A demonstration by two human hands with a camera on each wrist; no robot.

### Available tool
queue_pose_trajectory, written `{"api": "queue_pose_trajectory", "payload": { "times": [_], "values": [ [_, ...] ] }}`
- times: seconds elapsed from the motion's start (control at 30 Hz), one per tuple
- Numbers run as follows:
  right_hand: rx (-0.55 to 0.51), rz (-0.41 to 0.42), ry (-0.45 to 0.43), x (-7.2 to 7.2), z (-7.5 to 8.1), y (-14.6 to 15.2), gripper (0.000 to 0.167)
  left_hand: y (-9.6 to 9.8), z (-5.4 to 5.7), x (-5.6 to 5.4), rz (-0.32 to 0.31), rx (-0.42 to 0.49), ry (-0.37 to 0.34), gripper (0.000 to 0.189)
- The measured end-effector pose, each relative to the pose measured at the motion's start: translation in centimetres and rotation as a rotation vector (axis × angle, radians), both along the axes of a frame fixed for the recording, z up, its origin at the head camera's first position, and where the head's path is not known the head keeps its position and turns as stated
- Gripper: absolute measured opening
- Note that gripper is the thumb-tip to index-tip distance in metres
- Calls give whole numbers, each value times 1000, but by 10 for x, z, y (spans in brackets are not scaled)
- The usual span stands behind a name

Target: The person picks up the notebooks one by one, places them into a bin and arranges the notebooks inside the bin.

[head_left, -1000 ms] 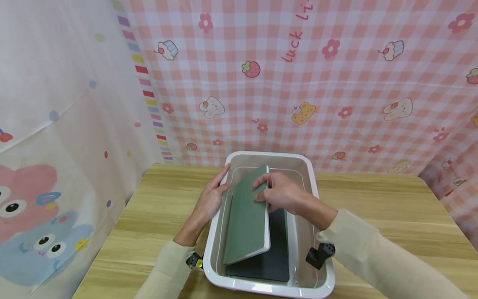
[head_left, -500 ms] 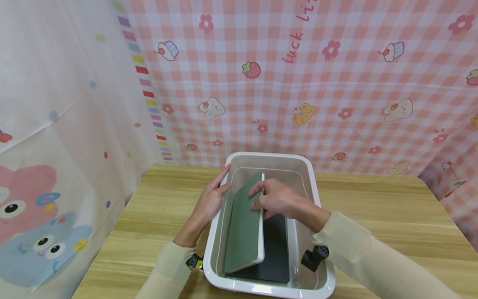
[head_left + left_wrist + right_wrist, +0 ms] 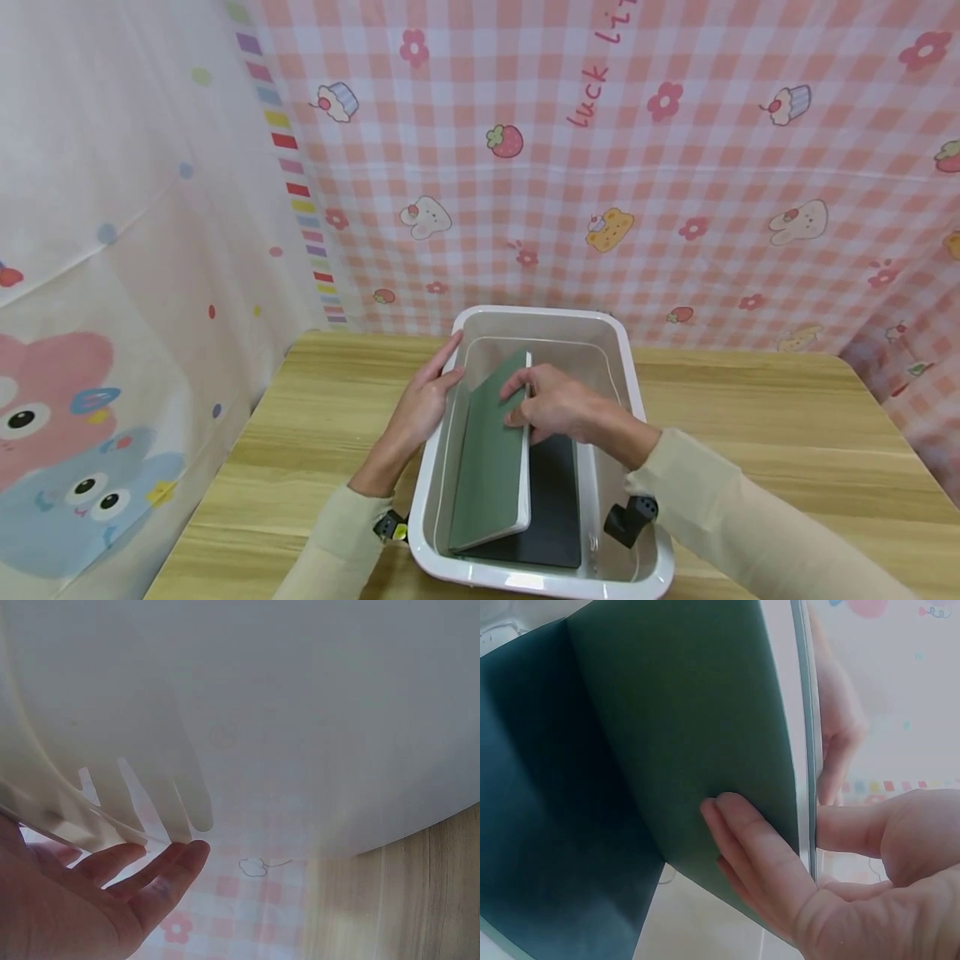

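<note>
A green notebook (image 3: pixel 487 467) with white page edges leans steeply inside a white plastic tub (image 3: pixel 540 581). My right hand (image 3: pixel 558 404) pinches its upper long edge; in the right wrist view, several fingers (image 3: pixel 754 847) lie on one cover and the thumb (image 3: pixel 851 829) is on the other. Beneath it, a flat black notebook-like item (image 3: pixel 553 508) rests on the tub's floor, partly hidden by the green one. My left hand (image 3: pixel 420 408) holds the tub's left rim, thumb over the inner side. From the left wrist view, the fingers (image 3: pixel 161 881) touch the tub's outer wall.
The tub stands on a wood-grain table (image 3: pixel 765 467) near its back edge. Behind hangs a pink checked cloth (image 3: pixel 555 192), with a white cartoon-printed cloth (image 3: pixel 150 250) at the left. Black wrist cameras sit on both sleeves, the right one (image 3: pixel 630 518) over the tub's right side.
My right hand has brought the green notebook lower and slightly left, and it leans more upright, uncovering more of the black item. The left hand has stayed on the rim.
</note>
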State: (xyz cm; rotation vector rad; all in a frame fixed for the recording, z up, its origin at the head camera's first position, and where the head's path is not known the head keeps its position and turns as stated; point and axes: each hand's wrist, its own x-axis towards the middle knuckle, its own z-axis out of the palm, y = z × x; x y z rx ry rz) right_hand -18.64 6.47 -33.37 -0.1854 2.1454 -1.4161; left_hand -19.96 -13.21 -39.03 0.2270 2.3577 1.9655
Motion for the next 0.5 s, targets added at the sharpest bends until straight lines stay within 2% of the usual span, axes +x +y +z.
{"api": "queue_pose_trajectory", "payload": {
  "times": [0.27, 0.5],
  "values": [
    [18, 9, 6, 0, 1, 0, 34, -1, 0, 0, 5, 0, -7, 53],
    [51, 51, 11, 1, 5, 2, 40, 0, -1, 0, 5, 10, -10, 53]
  ]
}}
